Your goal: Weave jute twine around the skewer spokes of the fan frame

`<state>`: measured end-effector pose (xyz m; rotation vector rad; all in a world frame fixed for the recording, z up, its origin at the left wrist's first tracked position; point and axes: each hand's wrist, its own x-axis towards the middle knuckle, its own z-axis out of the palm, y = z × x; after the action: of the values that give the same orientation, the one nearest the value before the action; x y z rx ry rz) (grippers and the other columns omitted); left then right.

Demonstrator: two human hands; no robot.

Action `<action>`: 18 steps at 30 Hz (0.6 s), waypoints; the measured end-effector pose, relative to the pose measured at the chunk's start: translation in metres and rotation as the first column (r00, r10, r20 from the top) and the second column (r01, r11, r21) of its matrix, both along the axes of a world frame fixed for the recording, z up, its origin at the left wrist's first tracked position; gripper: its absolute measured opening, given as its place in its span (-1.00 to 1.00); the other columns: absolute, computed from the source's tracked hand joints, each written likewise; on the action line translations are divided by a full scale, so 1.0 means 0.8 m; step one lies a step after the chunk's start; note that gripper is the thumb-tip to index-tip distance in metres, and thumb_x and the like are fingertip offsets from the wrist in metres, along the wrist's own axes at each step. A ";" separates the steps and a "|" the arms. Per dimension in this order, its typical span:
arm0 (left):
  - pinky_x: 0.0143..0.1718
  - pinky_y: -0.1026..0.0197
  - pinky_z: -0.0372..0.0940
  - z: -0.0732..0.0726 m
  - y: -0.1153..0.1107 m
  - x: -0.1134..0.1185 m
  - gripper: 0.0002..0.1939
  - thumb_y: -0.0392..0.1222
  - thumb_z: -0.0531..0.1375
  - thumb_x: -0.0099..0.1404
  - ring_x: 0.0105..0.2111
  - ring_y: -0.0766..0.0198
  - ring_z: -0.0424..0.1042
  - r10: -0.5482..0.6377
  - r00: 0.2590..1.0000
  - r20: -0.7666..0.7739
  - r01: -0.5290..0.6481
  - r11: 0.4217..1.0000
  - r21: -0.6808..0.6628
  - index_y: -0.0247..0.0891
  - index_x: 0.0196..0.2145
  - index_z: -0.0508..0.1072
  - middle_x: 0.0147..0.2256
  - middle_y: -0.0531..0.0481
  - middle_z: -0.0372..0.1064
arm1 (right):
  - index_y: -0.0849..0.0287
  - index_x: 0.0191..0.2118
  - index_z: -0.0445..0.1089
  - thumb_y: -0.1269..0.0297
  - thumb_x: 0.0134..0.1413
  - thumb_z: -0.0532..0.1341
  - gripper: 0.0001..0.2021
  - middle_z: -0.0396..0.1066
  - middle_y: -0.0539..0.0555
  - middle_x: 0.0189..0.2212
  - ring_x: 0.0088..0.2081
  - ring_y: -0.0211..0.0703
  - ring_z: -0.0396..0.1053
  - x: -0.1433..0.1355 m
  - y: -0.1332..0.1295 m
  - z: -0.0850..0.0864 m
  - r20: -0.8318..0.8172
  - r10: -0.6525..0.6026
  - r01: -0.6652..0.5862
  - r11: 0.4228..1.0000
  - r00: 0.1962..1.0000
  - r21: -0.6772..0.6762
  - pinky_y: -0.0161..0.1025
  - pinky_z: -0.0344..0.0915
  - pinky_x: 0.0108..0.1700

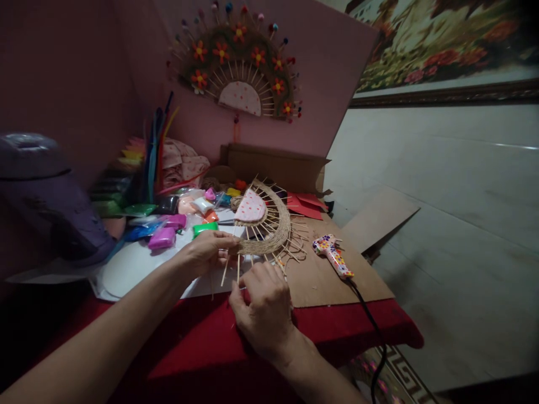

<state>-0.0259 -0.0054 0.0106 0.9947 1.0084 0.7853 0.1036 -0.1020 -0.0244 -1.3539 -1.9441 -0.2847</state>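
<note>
Working two hands [205, 253] at one twine fan [283, 224].

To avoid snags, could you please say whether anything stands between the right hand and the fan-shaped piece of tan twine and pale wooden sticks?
Nothing visible does: the right hand is at the lower sticks of the fan-shaped piece, whose band the left hand holds.

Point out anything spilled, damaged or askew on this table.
Loose tan twine straggles in loops beyond the outer edge of the curved twine and stick frame, untidy against its neat winding. No spill shows.
</note>
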 end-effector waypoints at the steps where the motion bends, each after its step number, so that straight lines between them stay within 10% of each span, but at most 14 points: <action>1: -0.51 0.28 0.33 -0.001 0.000 0.000 -0.84 -0.30 0.28 -0.01 -0.56 0.32 0.42 0.011 1.000 0.003 -0.011 1.000 0.000 -0.38 -0.45 0.38 -0.52 -0.01 0.40 | 0.18 -0.54 0.26 0.31 0.02 0.11 -0.83 0.26 0.06 -0.50 -0.38 -0.17 0.14 0.000 0.000 0.000 0.003 0.004 -0.004 1.000 1.000 -0.003 -0.19 0.01 -0.32; 18: -0.49 0.22 0.33 0.000 0.000 -0.005 -0.56 -0.45 0.33 -0.17 -0.50 0.24 0.43 -0.023 0.999 0.033 0.022 0.999 0.031 -0.34 -0.30 0.27 -0.49 -0.01 0.39 | 0.18 -0.55 0.26 0.32 0.01 0.12 -0.83 0.26 0.06 -0.50 -0.40 -0.18 0.13 -0.001 0.001 0.000 0.024 -0.002 0.002 1.000 1.000 0.008 -0.20 -0.01 -0.36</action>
<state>-0.0300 -0.0056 0.0109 1.0147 0.9567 0.7983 0.1031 -0.1012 -0.0247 -1.3525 -1.9594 -0.3110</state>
